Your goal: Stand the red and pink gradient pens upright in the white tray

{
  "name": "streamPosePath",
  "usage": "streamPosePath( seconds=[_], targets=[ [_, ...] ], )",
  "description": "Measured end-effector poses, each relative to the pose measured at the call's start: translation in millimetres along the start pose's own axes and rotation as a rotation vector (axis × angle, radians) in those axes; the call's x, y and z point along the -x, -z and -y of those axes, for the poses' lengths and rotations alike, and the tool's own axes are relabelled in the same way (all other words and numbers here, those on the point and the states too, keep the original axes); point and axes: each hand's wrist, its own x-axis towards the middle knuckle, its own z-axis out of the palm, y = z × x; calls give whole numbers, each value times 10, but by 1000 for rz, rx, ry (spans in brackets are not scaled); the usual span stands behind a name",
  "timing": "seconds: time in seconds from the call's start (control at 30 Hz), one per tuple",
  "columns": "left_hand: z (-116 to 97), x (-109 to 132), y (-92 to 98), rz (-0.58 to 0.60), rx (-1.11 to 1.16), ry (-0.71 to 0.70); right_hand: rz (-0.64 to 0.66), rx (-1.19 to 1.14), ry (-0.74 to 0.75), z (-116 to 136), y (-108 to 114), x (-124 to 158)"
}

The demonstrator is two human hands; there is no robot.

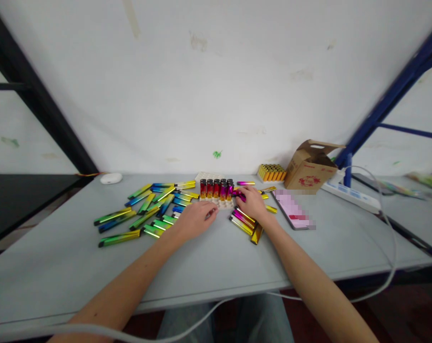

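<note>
My right hand [251,202] is closed on a purple tube [240,195], just right of a group of upright red and purple tubes [216,189]. Those tubes stand in a pale tray with round holes [224,205]. My left hand [198,217] rests at the tray's front left, its fingers curled together; whether something small is between them is too small to tell. Green, blue and yellow tubes [140,217] lie scattered to the left. Beside my right wrist lie purple and gold tubes [241,222].
An open cardboard box [310,166] stands at the back right, beside a block of orange cylinders [272,173]. A phone [293,209] lies right of my right hand, with a white power strip [352,196] beyond. A white case [111,178] sits back left. A white cable [395,247] crosses the right side.
</note>
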Motion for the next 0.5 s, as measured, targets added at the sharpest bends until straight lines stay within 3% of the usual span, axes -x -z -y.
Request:
streamPosePath(
  seconds=[0.5],
  targets=[
    [-23, -14, 7, 29, -1, 10, 13, 26, -44, 31, 9, -31]
  ],
)
